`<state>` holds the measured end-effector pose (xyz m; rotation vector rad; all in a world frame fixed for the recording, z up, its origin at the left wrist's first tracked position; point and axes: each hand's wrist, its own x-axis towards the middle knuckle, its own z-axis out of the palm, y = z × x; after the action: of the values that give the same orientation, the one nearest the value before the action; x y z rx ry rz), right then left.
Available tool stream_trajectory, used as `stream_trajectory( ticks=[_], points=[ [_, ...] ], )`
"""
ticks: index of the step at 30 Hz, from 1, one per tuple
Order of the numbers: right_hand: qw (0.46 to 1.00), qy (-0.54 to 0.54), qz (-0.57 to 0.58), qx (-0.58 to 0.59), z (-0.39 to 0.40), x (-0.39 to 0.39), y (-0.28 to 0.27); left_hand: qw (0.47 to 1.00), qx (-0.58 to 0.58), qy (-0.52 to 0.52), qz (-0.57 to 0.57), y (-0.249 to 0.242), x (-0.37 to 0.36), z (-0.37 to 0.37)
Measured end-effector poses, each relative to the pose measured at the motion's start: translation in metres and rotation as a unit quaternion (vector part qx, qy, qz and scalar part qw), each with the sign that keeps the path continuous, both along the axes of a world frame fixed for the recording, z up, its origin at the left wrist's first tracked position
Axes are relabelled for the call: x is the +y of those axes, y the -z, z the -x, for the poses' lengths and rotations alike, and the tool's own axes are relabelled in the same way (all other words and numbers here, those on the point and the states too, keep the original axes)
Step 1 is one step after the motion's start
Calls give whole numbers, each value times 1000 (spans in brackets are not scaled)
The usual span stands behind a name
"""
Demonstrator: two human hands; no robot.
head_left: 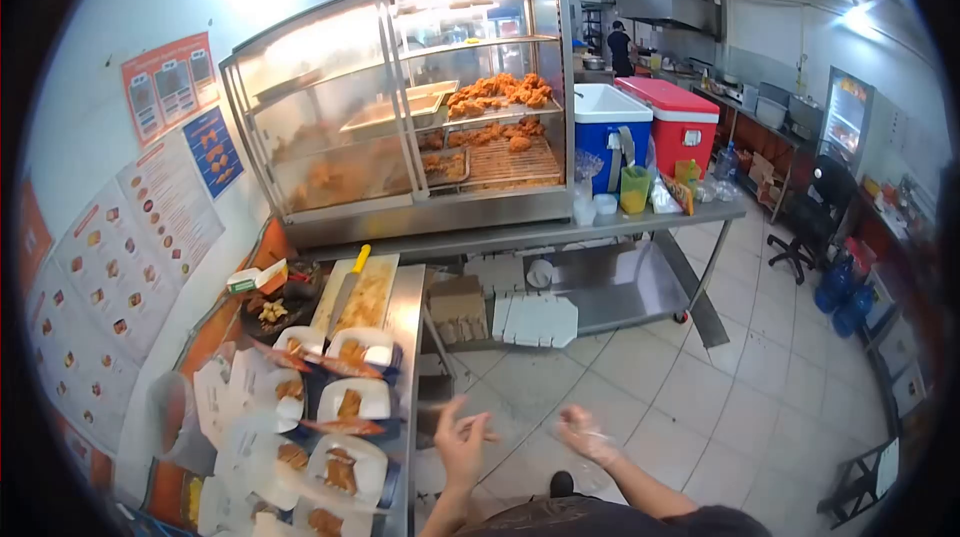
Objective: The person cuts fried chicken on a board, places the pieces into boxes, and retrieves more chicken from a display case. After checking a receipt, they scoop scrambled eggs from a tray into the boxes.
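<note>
My left hand (462, 445) is raised above the floor, just right of the counter edge, its fingers apart and bent, holding nothing. Opposite it, my right hand (586, 435) has loosely curled fingers, with clear plastic film, like a thin glove (598, 452), around the palm and wrist. To the left stand several open paper boxes (355, 402) with pieces of fried chicken (340, 472) in them. Behind these, a knife with a yellow handle (362, 258) lies on a stained cutting board (368, 297).
A glass display case (420, 202) holds fried chicken on racks. Right of it are a blue cooler (605, 142) and a red cooler (675, 122) on a steel table (530, 235). Flattened boxes (535, 321) lie on its lower shelf. A person (620, 49) stands far back.
</note>
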<state>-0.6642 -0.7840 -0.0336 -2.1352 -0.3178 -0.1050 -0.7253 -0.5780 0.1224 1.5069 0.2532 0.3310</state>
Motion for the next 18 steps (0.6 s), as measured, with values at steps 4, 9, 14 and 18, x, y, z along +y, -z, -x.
stream_trajectory(
  ticks=[4,9,14,18],
  points=[
    [985,154,-14,79,-38,-119,23,899,2,308,-313,41,-38,-184],
    [976,135,15,173,-117,-198,8,882,-27,435,-180,-152,-115,-382],
    [976,161,42,140,-224,-198,-56,851,-375,345,-129,-334,-147,-616],
    [973,172,-53,145,-306,-197,-27,869,-435,236,7,-453,-158,-710]
  ],
)
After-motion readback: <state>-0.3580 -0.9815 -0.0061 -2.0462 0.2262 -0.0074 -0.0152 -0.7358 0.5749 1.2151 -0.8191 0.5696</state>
